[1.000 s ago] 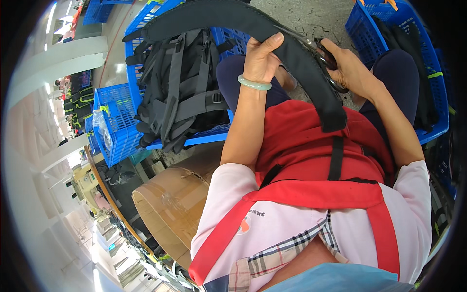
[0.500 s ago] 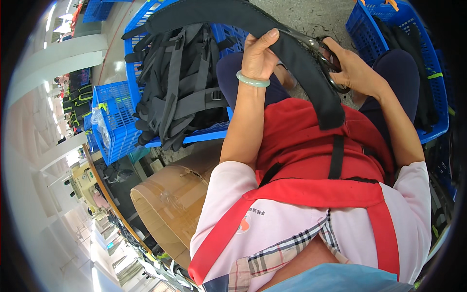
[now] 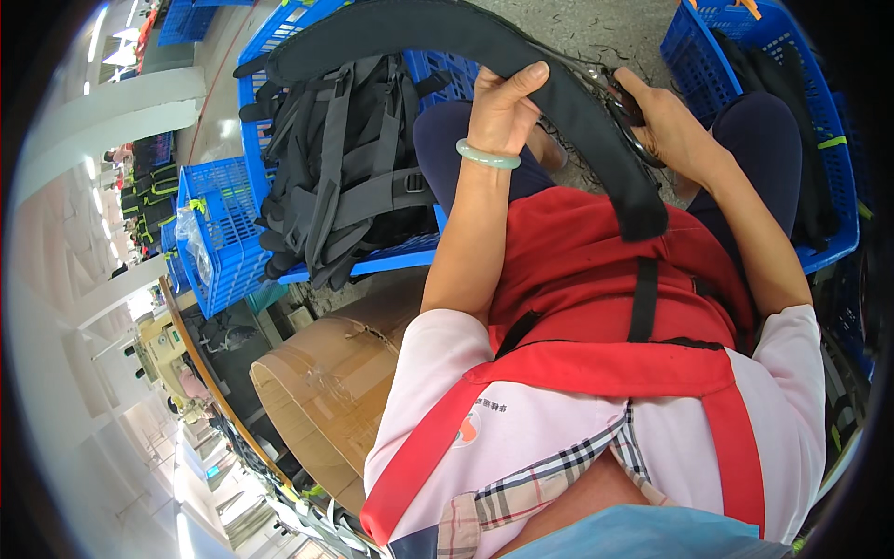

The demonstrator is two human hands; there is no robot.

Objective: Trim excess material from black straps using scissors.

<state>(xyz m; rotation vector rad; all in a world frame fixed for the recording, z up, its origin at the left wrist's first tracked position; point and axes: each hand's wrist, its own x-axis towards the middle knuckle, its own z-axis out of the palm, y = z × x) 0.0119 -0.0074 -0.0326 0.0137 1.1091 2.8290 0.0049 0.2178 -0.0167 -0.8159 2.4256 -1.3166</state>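
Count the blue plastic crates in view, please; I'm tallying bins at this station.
4, maybe more hidden: one holding grey straps, a smaller one left of it, one at the right, one far top left.

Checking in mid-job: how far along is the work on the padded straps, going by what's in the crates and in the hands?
Done, it seems: a pile of dark straps lies in the blue crate on the left. In hand: the left hand grips one padded black strap, while the right hand holds what look like scissors at its edge. Left: more dark pieces sit in the right crate; whether they are finished cannot be told.
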